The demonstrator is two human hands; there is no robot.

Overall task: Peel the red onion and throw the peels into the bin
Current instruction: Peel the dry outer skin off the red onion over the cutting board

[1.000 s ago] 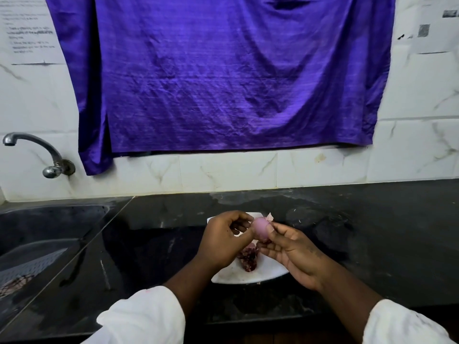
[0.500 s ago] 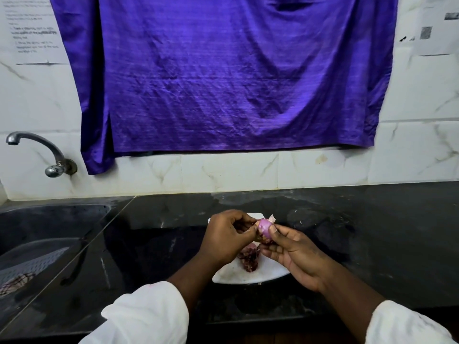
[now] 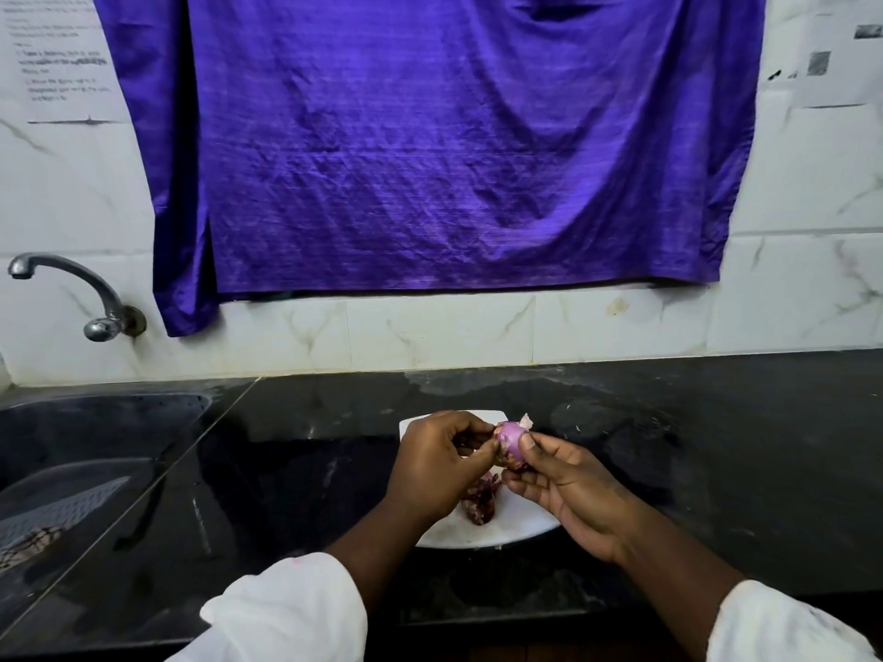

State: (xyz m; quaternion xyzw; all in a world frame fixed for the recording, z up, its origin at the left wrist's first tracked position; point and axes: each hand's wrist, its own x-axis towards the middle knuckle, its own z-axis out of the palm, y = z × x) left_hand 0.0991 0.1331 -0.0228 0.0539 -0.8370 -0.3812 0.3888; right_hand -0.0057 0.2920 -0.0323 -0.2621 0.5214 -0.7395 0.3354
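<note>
A small red onion point(image 3: 510, 439), pale purple and partly peeled, is held above a white plate point(image 3: 521, 520) on the black counter. My right hand point(image 3: 568, 489) grips the onion between thumb and fingers. My left hand point(image 3: 432, 465) has its fingers curled and pinches at the skin on the onion's left side. A pile of dark red peels point(image 3: 481, 501) lies on the plate under my hands. A loose flap of skin sticks up at the onion's far end. No bin is in view.
The black stone counter point(image 3: 693, 446) stretches to the right. A sink point(image 3: 86, 451) lies at the left, with a grey basket holding scraps point(image 3: 43, 523) and a wall tap point(image 3: 71, 289). A purple cloth point(image 3: 430, 136) hangs on the tiled wall.
Both hands stay over the plate. The onion has turned slightly in my right hand, and my left fingers have closed in on its left side.
</note>
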